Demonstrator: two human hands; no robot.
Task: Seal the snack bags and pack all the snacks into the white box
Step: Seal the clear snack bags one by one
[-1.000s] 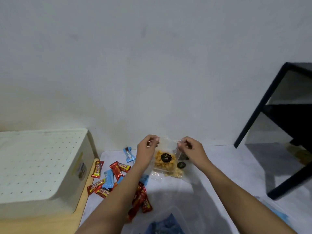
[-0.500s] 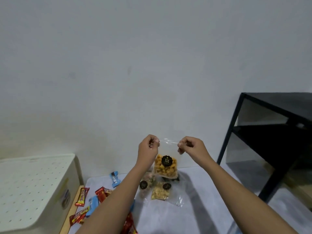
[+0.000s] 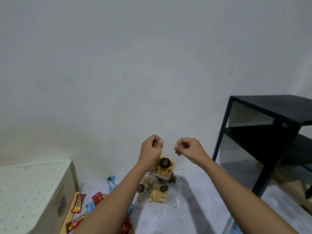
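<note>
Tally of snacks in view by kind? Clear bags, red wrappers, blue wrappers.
Clear snack bags: 3
Red wrapped bars: 4
Blue wrapped bars: 2
Total: 9 visible; the left arm may hide more.

Pale table (image 3: 194, 215), candy bars (image 3: 78, 203), two snack bags (image 3: 156, 193) lying flat

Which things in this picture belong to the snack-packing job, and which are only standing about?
Part of the job:
left hand and right hand, pinching the top of the clear snack bag
two more snack bags on the table
red wrapped bars
blue wrapped bars
white box

Just standing about:
black shelf
</note>
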